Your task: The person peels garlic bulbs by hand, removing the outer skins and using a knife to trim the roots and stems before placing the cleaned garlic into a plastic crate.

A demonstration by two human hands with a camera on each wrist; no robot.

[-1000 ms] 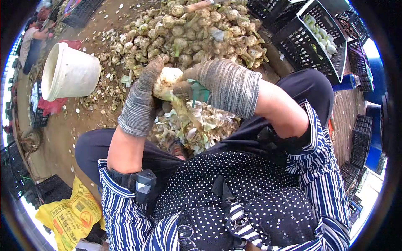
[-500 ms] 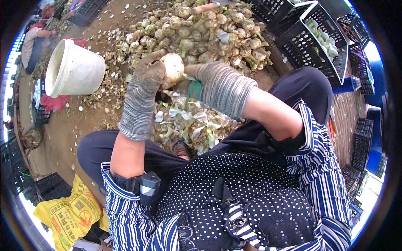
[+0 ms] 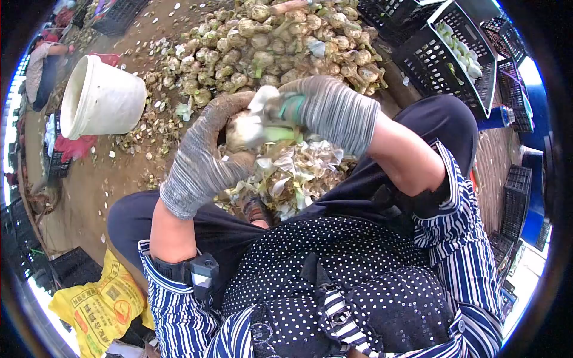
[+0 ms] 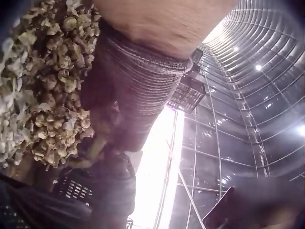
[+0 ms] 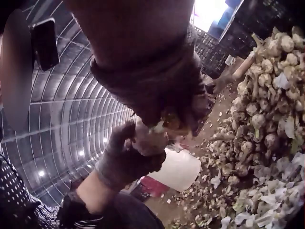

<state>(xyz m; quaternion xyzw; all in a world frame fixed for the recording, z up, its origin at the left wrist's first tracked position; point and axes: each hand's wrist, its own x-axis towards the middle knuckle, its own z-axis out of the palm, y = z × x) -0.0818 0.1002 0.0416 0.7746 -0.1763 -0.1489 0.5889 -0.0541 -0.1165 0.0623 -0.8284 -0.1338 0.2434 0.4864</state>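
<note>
In the head view my gloved left hand (image 3: 203,158) grips a pale garlic bulb (image 3: 243,131), thumb below it and fingers behind. My gloved right hand (image 3: 331,113) is at the bulb's right side, its blurred fingers curled in and pinching a loose white skin (image 3: 264,98). A pale green stalk (image 3: 280,133) sticks out from the bulb under those fingers. A green strip (image 3: 291,109) shows across the right fingers. In the right wrist view both hands meet at the bulb (image 5: 150,138). The left wrist view shows mostly the dark glove cuff (image 4: 143,76).
Ahead lies a large heap of unpeeled bulbs (image 3: 239,45), with a wooden handle (image 3: 289,6) on top. Peeled skins (image 3: 298,173) pile between the legs. A white bucket (image 3: 110,98) stands left, a black crate (image 3: 444,65) with pale pieces right, a yellow sack (image 3: 98,304) lower left.
The left hand has opened wider around the bulb, its thumb now below. The right hand has moved over the bulb's top right, and a white skin now stands away from it.
</note>
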